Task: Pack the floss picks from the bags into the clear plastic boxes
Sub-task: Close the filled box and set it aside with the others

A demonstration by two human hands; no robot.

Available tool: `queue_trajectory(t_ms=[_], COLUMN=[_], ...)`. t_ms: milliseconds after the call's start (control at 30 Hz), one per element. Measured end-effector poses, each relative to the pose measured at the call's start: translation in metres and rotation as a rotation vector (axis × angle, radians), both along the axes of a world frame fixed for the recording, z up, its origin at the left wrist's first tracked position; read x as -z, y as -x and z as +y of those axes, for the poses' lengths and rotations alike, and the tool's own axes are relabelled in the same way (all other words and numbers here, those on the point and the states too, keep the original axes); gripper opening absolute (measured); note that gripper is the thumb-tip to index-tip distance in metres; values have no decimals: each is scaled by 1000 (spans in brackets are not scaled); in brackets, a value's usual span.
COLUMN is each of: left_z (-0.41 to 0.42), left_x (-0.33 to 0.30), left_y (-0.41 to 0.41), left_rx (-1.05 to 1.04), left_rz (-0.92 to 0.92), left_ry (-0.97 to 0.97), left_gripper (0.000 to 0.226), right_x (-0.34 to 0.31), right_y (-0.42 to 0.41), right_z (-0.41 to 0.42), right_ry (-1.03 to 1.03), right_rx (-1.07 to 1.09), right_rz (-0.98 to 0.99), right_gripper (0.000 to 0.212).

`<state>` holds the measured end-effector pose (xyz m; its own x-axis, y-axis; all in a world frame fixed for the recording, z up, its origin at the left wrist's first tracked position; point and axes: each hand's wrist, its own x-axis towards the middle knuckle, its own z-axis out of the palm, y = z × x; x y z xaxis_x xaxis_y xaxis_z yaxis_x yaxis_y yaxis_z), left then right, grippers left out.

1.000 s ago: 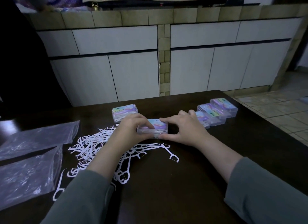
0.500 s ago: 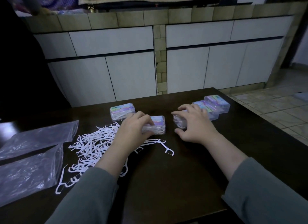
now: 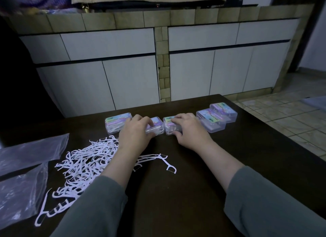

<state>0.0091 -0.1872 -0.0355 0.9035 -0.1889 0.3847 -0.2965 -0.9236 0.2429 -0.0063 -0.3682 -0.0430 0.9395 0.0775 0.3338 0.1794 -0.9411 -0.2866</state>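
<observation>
A loose heap of white floss picks (image 3: 84, 163) lies on the dark table (image 3: 185, 192), left of centre. Several clear plastic boxes with pastel labels stand in a row at the far edge. My left hand (image 3: 136, 136) grips one filled box (image 3: 156, 126), fingers over its lid and thumb at its front. My right hand (image 3: 189, 131) grips the neighbouring box (image 3: 168, 126) the same way. The two boxes sit side by side, almost touching. Another filled box (image 3: 117, 122) stands to the left.
Two flat, see-through plastic bags (image 3: 26, 189) lie at the left edge. Two more boxes (image 3: 210, 121) (image 3: 223, 111) stand to the right of my hands. One stray pick (image 3: 167, 163) lies nearer me. White cabinets stand behind the table; tiled floor shows on the right.
My right hand let go of the shared box and took the neighbouring one from the right row. Both hands slid their boxes away from me, next to each other.
</observation>
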Motion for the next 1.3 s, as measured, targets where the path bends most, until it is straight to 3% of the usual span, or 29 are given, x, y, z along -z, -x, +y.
queue_trajectory(t_ms=[267,467,567,700,967,1100,1300], left_z=[6,-6,-33,-84,-150,-152,-121], left_x=[1,-9,-17,-16,4,4,1], left_y=[-12,-3,10,24,14,10,7], left_rx=[-80,-78,38,238,345,300,207], left_rz=[-7,-36,-80,33,149,171,129], left_ry=[19,4,72,178,145,169,288], left_gripper=[32,32,29,34,48,43,35], right_x=[2,-3,-10,-12,1,2,-2], right_y=[-19,-3,11,31,42,39,46], right_z=[10,-12,-39,-85,-121,-120,-111], right_ry=[7,-134,-217,-300,-289,-187,-312], right_rx=[-46,-17,99,260,377,337,47], right_rz=[-28,-72,-106,-78,120,150,207], right_gripper=[50,47,44,40,63,40,23])
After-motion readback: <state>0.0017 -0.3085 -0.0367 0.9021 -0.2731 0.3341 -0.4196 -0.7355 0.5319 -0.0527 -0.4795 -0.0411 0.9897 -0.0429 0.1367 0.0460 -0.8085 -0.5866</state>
